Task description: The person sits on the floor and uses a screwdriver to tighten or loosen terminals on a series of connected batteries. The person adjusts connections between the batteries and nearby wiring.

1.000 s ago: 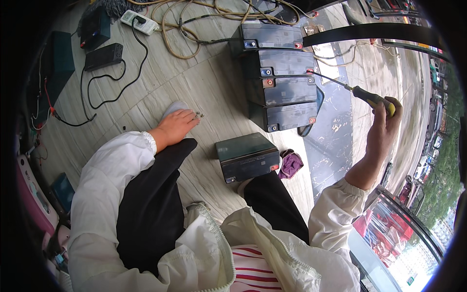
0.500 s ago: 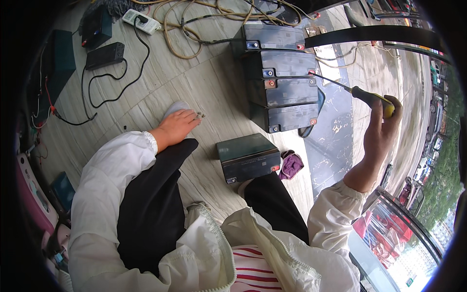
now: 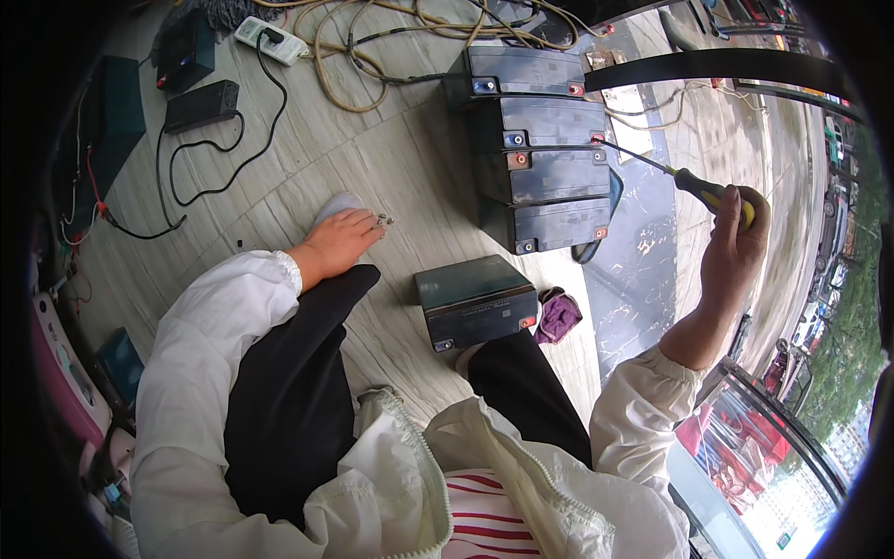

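My right hand (image 3: 733,240) is closed round the black and yellow handle of a screwdriver (image 3: 698,184). Its long thin shaft runs left, with the tip at the red terminal of the second battery (image 3: 554,123) in a row of dark batteries. My left hand (image 3: 343,240) is closed above a grey shoe, by my knee; several small metal pieces (image 3: 384,220) show at its fingertips, too small to name surely. A separate dark battery (image 3: 480,303) stands between my legs, its red terminal facing right. Beside it lies a purple cloth-like item (image 3: 559,315).
Tan cables (image 3: 349,65) coil on the tiled floor behind the batteries. At the left are a white power strip (image 3: 270,40), a black adapter (image 3: 201,107) with its cord, and more dark boxes (image 3: 116,130). A glass-sided frame (image 3: 745,419) stands at the right.
My right hand has shifted slightly and its grip on the screwdriver handle has turned a little. The screwdriver tip stays at the red terminal. My left hand looks unmoved.
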Motion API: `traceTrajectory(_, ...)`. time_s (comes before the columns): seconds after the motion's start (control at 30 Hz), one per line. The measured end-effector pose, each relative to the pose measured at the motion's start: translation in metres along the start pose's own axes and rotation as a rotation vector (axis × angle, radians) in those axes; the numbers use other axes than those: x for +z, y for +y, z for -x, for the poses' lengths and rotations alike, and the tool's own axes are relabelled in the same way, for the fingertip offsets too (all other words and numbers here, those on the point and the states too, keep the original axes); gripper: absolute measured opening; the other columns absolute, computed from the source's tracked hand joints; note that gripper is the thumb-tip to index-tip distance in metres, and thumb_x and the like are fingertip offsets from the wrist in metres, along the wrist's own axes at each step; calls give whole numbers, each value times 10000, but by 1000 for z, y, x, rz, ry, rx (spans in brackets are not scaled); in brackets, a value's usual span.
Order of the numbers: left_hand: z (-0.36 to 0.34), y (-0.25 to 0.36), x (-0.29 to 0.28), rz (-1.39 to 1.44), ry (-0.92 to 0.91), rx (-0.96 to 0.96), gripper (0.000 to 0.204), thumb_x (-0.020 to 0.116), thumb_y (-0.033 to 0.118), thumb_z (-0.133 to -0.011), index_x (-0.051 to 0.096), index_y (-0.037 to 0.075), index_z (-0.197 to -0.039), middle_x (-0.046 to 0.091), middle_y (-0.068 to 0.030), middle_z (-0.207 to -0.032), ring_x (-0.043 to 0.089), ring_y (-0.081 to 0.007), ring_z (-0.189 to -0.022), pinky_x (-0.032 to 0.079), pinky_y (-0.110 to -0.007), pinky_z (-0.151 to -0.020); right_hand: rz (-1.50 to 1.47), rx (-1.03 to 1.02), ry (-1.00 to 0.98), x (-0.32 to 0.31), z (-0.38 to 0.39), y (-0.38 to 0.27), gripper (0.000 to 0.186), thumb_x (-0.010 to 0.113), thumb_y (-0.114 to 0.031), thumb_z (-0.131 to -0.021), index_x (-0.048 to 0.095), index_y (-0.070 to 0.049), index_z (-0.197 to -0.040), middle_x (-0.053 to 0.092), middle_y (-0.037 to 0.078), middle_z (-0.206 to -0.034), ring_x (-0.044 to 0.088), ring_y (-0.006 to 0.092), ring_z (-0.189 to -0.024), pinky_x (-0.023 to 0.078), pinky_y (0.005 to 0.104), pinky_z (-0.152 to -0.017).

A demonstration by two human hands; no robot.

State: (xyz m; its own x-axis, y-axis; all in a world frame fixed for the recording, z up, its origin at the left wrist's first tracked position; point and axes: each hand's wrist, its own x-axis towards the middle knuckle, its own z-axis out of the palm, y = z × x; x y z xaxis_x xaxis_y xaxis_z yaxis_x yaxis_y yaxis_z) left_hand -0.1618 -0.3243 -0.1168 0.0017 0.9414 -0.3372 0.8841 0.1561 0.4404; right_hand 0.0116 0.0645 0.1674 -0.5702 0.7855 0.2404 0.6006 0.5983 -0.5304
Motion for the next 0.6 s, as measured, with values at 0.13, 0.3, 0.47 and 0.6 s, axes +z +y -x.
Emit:
traceTrajectory(0.13,1,0,1,-5,0,-4,443,461,143,-881,493,100,-1321,477,-105,-1380,413,-263,-1309,312,-377,-1097,-44,-119,-1,-1,3,0,291,634,-249,-920,562,-19,-1083,614,85,-892,570,142,-802,467,274,-748)
traceTrajectory(0.3,1,-2,6,-9,48,10,419,482,147,-878,518,93,-1291,504,-104,-1336,418,-257,-1298,313,-379,-1095,108,-23,-4,-2,3,-9,312,631,-193,-909,524,-23,-1148,624,96,-917,586,147,-829,470,277,-764)
traceTrajectory(0.47,0,-2,7,-11,60,11,414,476,153,-881,520,98,-1289,503,-104,-1337,416,-257,-1300,314,-378,-1095,73,-87,-3,-1,2,0,318,631,-212,-914,523,-26,-1148,622,96,-911,590,147,-836,476,282,-762)
traceTrajectory(0.6,1,-1,7,-11,63,12,414,477,152,-879,521,98,-1287,507,-103,-1332,420,-256,-1296,318,-378,-1092,-6,-130,0,2,7,-9,304,639,-250,-919,552,-26,-1105,619,90,-910,587,145,-812,479,275,-739)
